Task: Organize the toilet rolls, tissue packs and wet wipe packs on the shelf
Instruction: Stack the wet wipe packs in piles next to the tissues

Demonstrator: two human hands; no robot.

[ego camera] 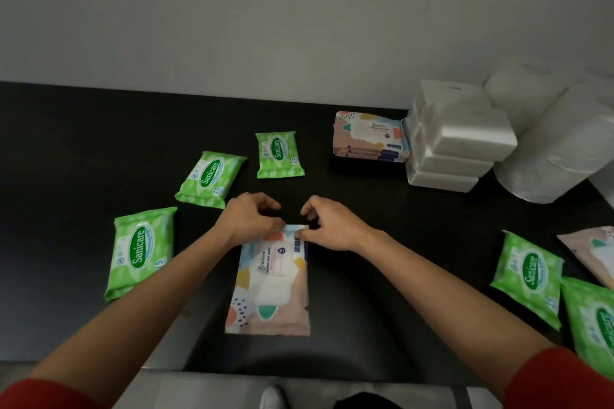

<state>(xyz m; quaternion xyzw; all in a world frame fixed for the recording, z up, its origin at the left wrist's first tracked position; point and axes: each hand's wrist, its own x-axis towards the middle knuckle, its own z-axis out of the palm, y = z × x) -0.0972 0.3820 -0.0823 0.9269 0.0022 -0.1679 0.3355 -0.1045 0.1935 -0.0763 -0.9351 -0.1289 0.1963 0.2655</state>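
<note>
A pastel-patterned wet wipe pack (270, 285) lies flat on the black shelf (99, 129) right in front of me. My left hand (249, 217) and my right hand (327, 224) both pinch its far edge, fingers curled over the top corners. Three green Sanicare wet wipe packs lie to the left: one near (141, 252), one further back (211, 178), one at the centre back (279, 154). A stack of pastel packs (368, 138) stands at the back right, beside stacked white tissue packs (455, 143) and toilet rolls (561, 146).
At the right edge lie two more green Sanicare packs (528, 277) (594, 325) and a pastel pack (594, 251), partly cut off. A pale wall (265, 16) runs behind the shelf. The shelf's front edge is just below my forearms.
</note>
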